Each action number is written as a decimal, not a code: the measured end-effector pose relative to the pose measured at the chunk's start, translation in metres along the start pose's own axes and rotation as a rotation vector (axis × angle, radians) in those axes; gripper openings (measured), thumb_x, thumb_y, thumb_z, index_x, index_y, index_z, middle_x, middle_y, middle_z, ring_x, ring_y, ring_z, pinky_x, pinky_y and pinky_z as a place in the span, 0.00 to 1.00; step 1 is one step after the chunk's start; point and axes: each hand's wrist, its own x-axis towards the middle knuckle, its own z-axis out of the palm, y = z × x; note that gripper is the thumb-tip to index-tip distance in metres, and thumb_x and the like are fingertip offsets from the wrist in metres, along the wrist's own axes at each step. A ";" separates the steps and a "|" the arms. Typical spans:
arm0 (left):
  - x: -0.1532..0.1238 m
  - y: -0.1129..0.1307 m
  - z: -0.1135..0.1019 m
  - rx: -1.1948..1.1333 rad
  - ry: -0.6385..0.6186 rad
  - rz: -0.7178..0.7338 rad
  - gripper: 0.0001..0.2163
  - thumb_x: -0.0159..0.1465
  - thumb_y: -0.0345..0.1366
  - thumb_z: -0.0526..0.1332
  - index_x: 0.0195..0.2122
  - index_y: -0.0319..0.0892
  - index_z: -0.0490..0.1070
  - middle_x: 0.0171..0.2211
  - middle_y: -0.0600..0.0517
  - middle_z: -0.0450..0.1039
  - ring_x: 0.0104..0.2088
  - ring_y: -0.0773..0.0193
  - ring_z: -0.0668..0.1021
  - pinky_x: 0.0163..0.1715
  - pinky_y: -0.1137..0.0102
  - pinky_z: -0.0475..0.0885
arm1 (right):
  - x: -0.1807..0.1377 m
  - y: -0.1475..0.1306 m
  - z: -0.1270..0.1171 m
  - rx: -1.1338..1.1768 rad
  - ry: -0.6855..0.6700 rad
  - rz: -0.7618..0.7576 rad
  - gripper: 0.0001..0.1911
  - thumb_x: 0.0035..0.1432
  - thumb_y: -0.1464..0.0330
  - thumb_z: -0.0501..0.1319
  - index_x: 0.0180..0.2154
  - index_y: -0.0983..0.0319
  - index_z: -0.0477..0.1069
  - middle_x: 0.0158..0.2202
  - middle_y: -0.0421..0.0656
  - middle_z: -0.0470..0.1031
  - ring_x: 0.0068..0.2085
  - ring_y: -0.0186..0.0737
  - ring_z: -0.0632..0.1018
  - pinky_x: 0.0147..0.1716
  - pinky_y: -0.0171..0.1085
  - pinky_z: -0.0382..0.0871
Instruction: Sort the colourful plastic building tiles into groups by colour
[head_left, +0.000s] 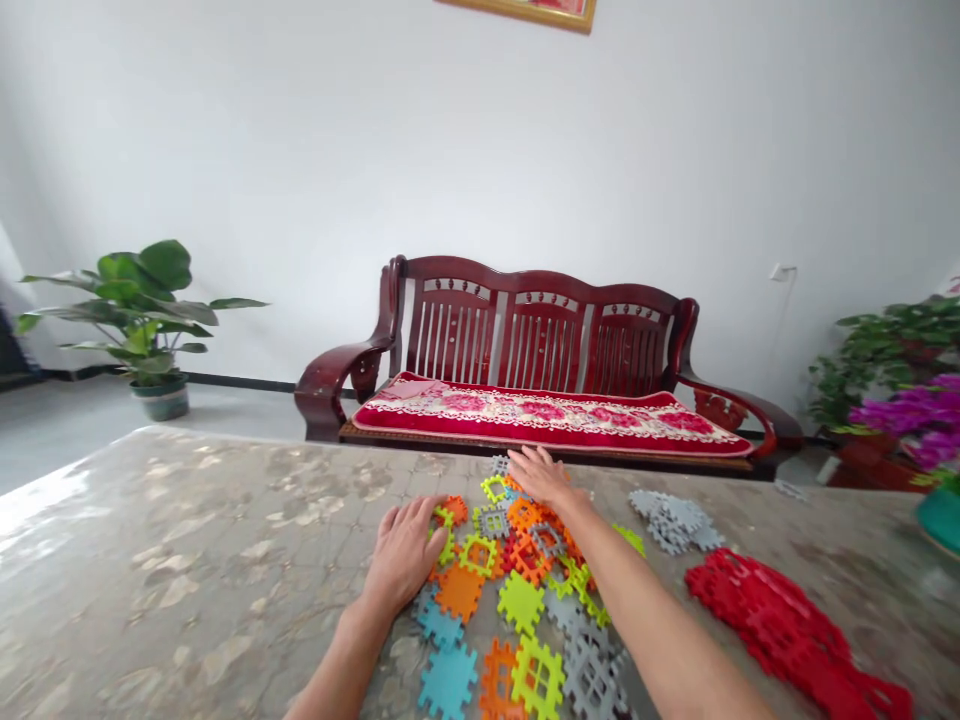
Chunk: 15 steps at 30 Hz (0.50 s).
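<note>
A loose spread of interlocking puzzle tiles in orange, lime, blue and grey covers the middle of the table. My left hand [409, 548] lies at the left edge of this spread, fingers apart, beside a lime tile and an orange one. At the far end, my right hand [538, 475] rests over several tiles with its fingers stretched out; what lies under its palm is hidden. Nearer to me are a solid orange tile [459, 592], a lime tile [520, 603], a blue tile [448, 682] and a grey window-pattern tile [592, 678].
Right of my right forearm lie a heap of red tiles [780, 620] and a smaller grey heap [675, 520]. The table [187, 560] has a patterned cover. Beyond it stands a wooden bench [540, 330]. A teal pot [941, 515] with purple flowers is at the right edge.
</note>
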 end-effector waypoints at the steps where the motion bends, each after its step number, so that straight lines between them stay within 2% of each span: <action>1: 0.000 0.000 0.001 -0.009 0.007 -0.003 0.20 0.64 0.39 0.50 0.57 0.50 0.67 0.57 0.48 0.72 0.59 0.57 0.70 0.63 0.57 0.52 | 0.002 -0.003 0.003 0.005 -0.037 -0.017 0.27 0.64 0.50 0.47 0.61 0.47 0.63 0.68 0.43 0.57 0.68 0.56 0.53 0.61 0.68 0.42; 5: 0.001 0.000 0.001 -0.037 0.030 -0.021 0.22 0.66 0.45 0.49 0.60 0.49 0.64 0.58 0.46 0.71 0.59 0.56 0.70 0.63 0.56 0.52 | -0.006 -0.012 0.014 0.006 -0.089 -0.050 0.25 0.64 0.49 0.49 0.58 0.46 0.67 0.65 0.43 0.62 0.66 0.56 0.59 0.61 0.68 0.41; 8: 0.002 0.002 0.000 -0.036 0.018 -0.030 0.24 0.67 0.46 0.48 0.62 0.48 0.62 0.60 0.46 0.70 0.60 0.56 0.70 0.63 0.55 0.52 | -0.026 -0.022 0.018 -0.014 -0.099 -0.072 0.25 0.65 0.50 0.47 0.60 0.45 0.65 0.67 0.43 0.59 0.67 0.56 0.58 0.61 0.68 0.39; 10: 0.002 0.003 -0.001 -0.030 0.010 -0.027 0.23 0.67 0.46 0.48 0.62 0.49 0.62 0.60 0.47 0.69 0.60 0.57 0.70 0.64 0.55 0.52 | -0.041 -0.033 0.020 -0.021 -0.141 -0.089 0.27 0.66 0.49 0.45 0.62 0.45 0.62 0.68 0.42 0.57 0.67 0.55 0.56 0.62 0.67 0.41; 12: 0.002 0.003 -0.001 -0.024 0.006 -0.024 0.23 0.67 0.46 0.48 0.62 0.50 0.62 0.60 0.48 0.69 0.60 0.57 0.70 0.64 0.55 0.52 | -0.055 -0.043 0.020 -0.010 -0.186 -0.126 0.28 0.67 0.49 0.43 0.62 0.47 0.62 0.68 0.43 0.56 0.68 0.53 0.56 0.63 0.63 0.44; 15: 0.003 0.000 0.002 -0.023 0.002 -0.015 0.23 0.67 0.47 0.48 0.62 0.50 0.63 0.61 0.49 0.68 0.61 0.57 0.69 0.64 0.54 0.52 | -0.070 -0.049 0.015 0.072 -0.184 -0.215 0.28 0.67 0.51 0.43 0.61 0.53 0.65 0.66 0.45 0.61 0.65 0.48 0.62 0.64 0.53 0.50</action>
